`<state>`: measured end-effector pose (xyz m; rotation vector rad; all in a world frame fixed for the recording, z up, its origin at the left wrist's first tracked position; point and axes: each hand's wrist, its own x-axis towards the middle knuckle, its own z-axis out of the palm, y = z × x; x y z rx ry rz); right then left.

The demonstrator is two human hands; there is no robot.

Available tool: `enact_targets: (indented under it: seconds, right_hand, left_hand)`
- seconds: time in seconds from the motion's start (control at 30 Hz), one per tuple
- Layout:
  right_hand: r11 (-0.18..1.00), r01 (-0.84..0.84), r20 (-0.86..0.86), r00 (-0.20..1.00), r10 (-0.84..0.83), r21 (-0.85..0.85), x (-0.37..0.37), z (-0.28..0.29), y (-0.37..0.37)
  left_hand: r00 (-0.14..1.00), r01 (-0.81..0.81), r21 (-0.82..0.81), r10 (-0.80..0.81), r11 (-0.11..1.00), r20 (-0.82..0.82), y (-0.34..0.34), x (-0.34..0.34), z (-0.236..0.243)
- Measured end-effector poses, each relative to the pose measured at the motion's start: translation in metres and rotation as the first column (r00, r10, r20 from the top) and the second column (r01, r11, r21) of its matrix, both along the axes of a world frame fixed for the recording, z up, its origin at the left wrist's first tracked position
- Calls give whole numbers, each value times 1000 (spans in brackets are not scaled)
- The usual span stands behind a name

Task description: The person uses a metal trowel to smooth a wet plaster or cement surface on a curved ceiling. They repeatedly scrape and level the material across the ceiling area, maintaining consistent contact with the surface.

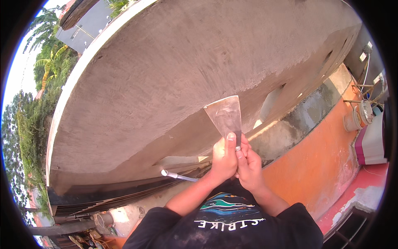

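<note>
A putty knife (224,116) with a wide, flared metal blade is held in front of my chest, its blade pointing up and away from me. My left hand (224,159) wraps round it, the thumb lying up along the base of the blade. Close against it, my right hand (248,166) is closed on the same tool, and the fingers of both hands hide most of the handle. Beyond the blade rises a curved, plastered wall (166,79), grey-brown with streaky marks. Whether the blade's edge touches the wall I cannot tell.
Along the wall's lower part are slanted openings (271,101). A white-ended pole (170,173) juts out left of my forearm. An orange surface (306,166) lies to the right, with buckets (352,120) beyond it. Greenery (31,141) stands past the wall's white edge.
</note>
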<state>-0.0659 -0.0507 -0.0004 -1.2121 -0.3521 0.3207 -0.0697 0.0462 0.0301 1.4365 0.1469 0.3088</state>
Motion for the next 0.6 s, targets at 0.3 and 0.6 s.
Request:
enact_targets:
  seconds: [0.3,0.6]
  right_hand:
    - [989,-83,37,996,79,120,13,15,-10]
    - [994,-35,-38,999,39,104,1,0,3]
  left_hand:
    - [993,106,12,-106,994,57,3,8,26]
    - [994,60,-25,-62,998,-94,5,1,6]
